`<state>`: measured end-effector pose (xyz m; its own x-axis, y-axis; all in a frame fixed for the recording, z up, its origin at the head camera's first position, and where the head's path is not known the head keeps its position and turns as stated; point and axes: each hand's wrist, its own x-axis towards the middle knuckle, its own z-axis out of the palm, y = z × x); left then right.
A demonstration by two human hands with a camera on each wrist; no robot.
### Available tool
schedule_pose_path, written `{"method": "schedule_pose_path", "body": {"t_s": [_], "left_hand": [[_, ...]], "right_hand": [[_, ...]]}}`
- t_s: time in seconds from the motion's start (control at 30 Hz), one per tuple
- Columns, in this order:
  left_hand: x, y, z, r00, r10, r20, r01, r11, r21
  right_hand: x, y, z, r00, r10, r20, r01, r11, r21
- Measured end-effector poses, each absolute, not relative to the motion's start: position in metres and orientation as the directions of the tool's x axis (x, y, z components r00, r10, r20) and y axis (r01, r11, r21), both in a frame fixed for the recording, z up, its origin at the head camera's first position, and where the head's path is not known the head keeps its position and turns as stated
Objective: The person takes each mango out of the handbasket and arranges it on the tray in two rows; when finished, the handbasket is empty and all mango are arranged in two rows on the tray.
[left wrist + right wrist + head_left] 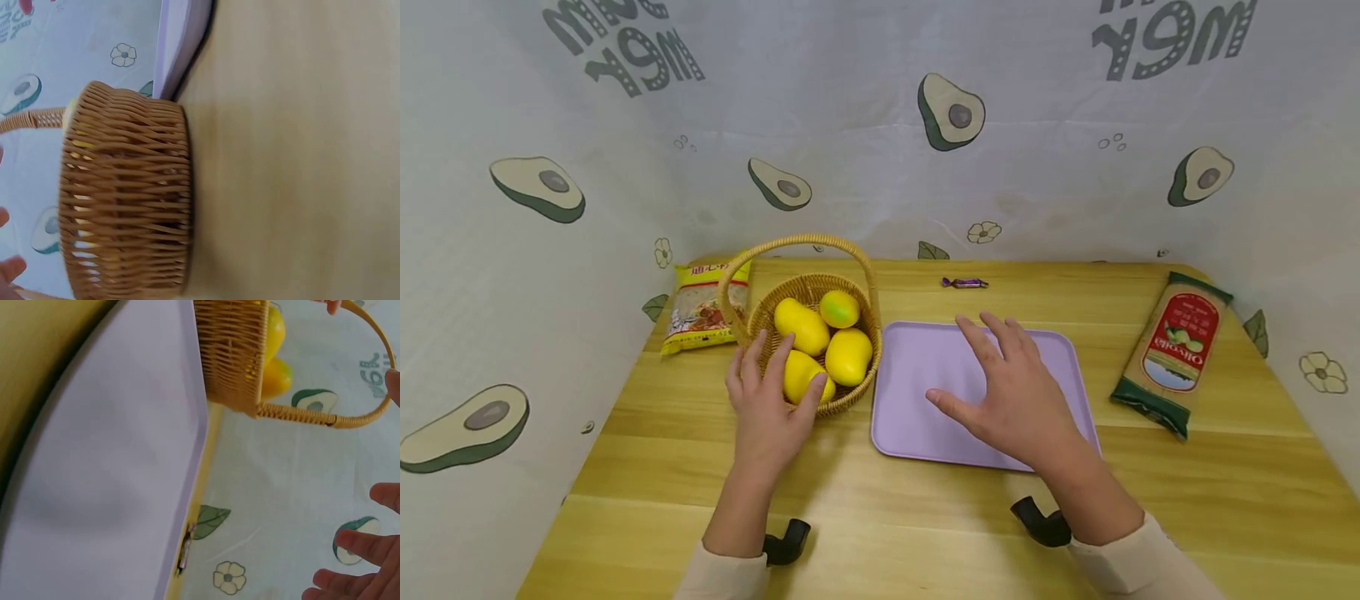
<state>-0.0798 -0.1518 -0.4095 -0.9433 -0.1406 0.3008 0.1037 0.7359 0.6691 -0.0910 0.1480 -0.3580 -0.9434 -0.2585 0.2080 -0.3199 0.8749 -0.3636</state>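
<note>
A wicker basket [874,379] with a tall arched handle holds several yellow mangoes [848,357], and a smaller fruit [839,308] with a green tint lies at the back. My left hand [767,408] hovers at the basket's front left, its fingers spread over the rim near the closest mango; whether it touches cannot be told. In the left wrist view the basket's woven side [128,194] stands close by. My right hand [1018,400] hangs with fingers spread above a lilac tray [917,433], holding nothing. The tray's surface [112,456] is bare in the right wrist view.
Behind the basket's left side lies a yellow food packet [700,312]. A purple-wrapped candy [965,283] lies behind the tray, and a green-ended pasta packet [1176,350] lies to its right. A printed curtain [865,125] borders the table [880,525].
</note>
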Motion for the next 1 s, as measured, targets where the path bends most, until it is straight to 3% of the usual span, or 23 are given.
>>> {"method": "schedule_pose_path", "body": {"t_s": [0.1,0.27,0.6,0.73,1.0], "left_hand": [[-0.079,-0.154,-0.416,-0.914,-0.263,0.309,0.076,0.637,0.767],[-0.083,-0.157,-0.429,-0.874,-0.437,0.214,0.006,0.429,0.903],[-0.106,-0.160,-0.446,-0.841,-0.540,0.015,-0.033,0.078,0.996],[-0.107,-0.162,-0.459,-0.835,-0.550,-0.004,-0.020,0.023,1.000],[-0.109,-0.160,-0.470,-0.843,-0.531,0.084,0.068,0.050,0.996]], "right_hand": [[-0.086,0.141,-0.365,-0.930,-0.280,0.240,-0.356,0.851,-0.387],[-0.080,0.124,-0.378,-0.902,-0.314,0.297,-0.420,0.799,-0.431],[-0.075,0.081,-0.400,-0.909,-0.327,0.259,-0.417,0.737,-0.533],[-0.078,0.070,-0.406,-0.914,-0.321,0.247,-0.405,0.709,-0.578],[-0.095,0.054,-0.409,-0.876,-0.341,0.341,-0.482,0.646,-0.592]]}}
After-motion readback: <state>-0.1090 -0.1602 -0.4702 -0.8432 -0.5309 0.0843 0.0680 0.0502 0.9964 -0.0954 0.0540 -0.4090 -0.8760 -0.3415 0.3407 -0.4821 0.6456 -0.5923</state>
